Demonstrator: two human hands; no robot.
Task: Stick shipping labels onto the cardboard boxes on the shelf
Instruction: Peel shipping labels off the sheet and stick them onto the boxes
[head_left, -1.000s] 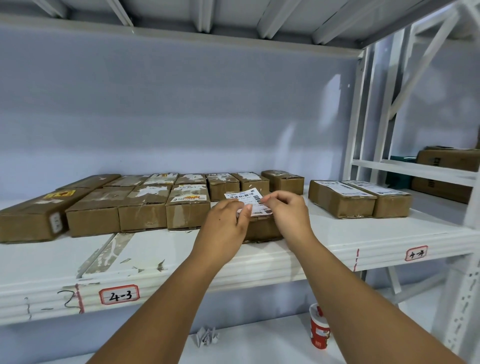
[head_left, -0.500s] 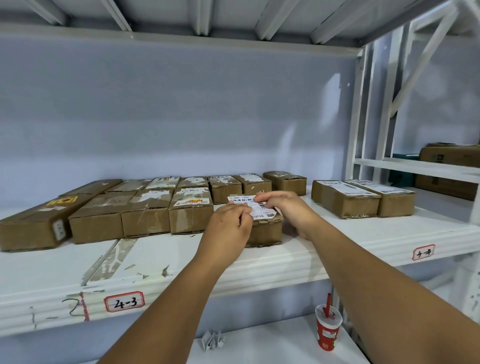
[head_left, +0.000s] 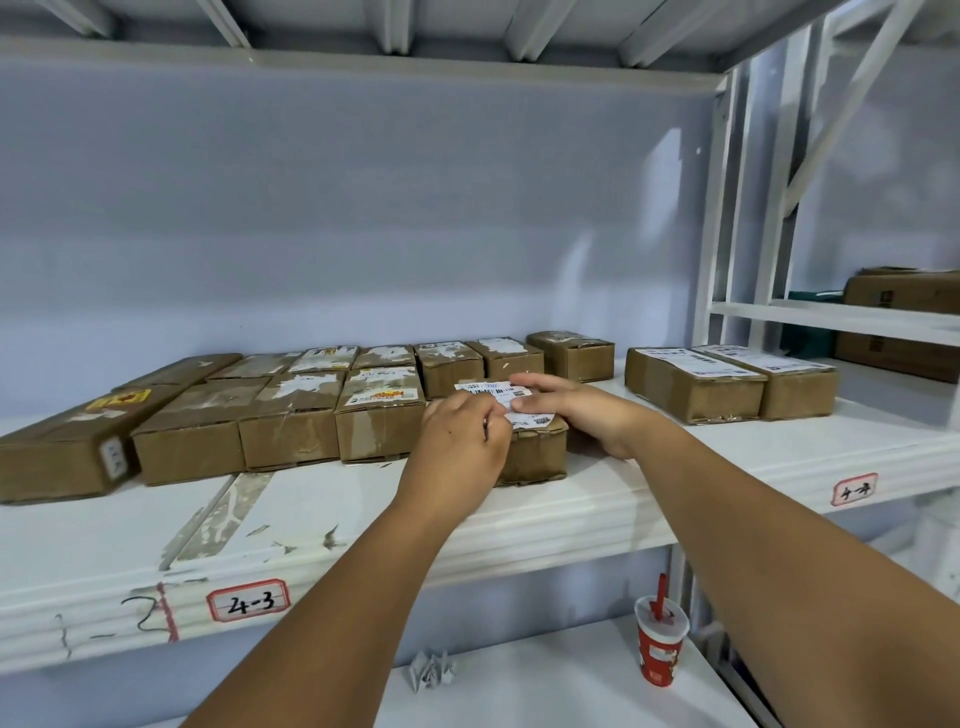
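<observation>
On top of the box at the front of the shelf lies the label, white with a barcode, and both my hands are on it. My left hand curls in from the box's left and pinches the label's near edge, while my right hand lays nearly straight fingers across it. A row of boxes stands left of that box, a labelled pair to its right, and a red cup below it.

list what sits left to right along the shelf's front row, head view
long brown cardboard box with yellow sticker, brown cardboard box with orange-printed label, left hand pinching white shipping label, right hand, pair of long brown cardboard boxes topped with white labels
</observation>
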